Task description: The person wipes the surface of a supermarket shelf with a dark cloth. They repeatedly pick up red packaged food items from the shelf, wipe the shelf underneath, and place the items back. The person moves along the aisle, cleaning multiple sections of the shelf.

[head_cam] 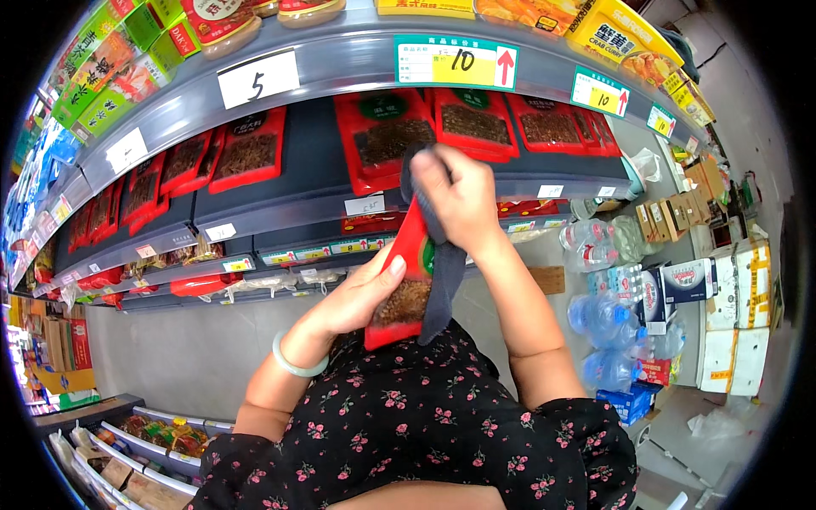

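Note:
My left hand (360, 293), with a pale bangle at the wrist, grips the lower part of a red spice packet (401, 299) whose clear window shows brown contents. Held at a tilt before my body, the packet is partly covered by a dark grey cloth (446, 280). My right hand (456, 191) is closed on the cloth at the packet's upper end and looks slightly blurred. Just behind it, similar red spice packets (382, 137) lie on the dark shelf (306, 159), with more to the left and right.
A shelf edge with price tags (357, 60) crosses above my hands, with packaged food over it. Lower shelves hold more packets. On the floor at the right stand large water bottles (602, 319), cartons (688, 280) and white foam boxes (736, 312). Another shelf unit (146, 472) is at the lower left.

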Demonstrator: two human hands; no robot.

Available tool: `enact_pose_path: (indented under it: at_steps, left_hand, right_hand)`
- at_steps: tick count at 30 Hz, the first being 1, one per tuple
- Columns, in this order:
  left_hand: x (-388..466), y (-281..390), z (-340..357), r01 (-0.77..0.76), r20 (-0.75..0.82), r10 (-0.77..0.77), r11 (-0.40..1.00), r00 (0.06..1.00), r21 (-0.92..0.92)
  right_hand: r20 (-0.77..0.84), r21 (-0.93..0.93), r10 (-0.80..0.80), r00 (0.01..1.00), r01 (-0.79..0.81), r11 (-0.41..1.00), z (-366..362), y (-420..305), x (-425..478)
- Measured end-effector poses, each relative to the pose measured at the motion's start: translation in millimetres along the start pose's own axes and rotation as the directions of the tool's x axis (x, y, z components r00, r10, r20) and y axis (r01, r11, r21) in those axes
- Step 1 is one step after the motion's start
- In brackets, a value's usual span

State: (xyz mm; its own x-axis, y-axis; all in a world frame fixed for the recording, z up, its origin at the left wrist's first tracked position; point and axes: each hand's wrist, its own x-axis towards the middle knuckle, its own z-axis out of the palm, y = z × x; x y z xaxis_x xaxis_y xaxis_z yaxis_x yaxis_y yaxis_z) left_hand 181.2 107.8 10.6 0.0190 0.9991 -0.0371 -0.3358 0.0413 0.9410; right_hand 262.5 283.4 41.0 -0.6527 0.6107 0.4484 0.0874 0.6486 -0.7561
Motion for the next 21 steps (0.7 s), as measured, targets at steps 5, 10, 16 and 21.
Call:
enact_pose_path:
  at_steps: [5, 10, 16, 21]
  left_hand:
    - [-10, -1, -3, -0.094, -0.047, 0.088, 0.984, 0.995, -0.152]
    - [-16, -3, -9, -0.078, -0.003, 0.078, 0.996, 0.997, -0.053]
    - [-16, -1, -7, -0.112, -0.084, 0.108, 0.993, 0.991, -0.040]
    - [-17, 1, -14, -0.115, -0.073, 0.120, 0.991, 0.990, 0.066]
  right_hand:
    - [0.073, 0.408, 0.103, 0.992, -0.124, 0.904, -11, 31, 4]
    - [-0.079, 0.228, 0.027, 0.996, -0.008, 0.974, -2, 35, -21]
    - [-0.219, 0.927, 0.547, 0.808, -0.003, 0.374, -4, 49, 7]
    - [-0.222, 0.946, 0.393, 0.892, 0.101, 0.307, -23, 11, -7]
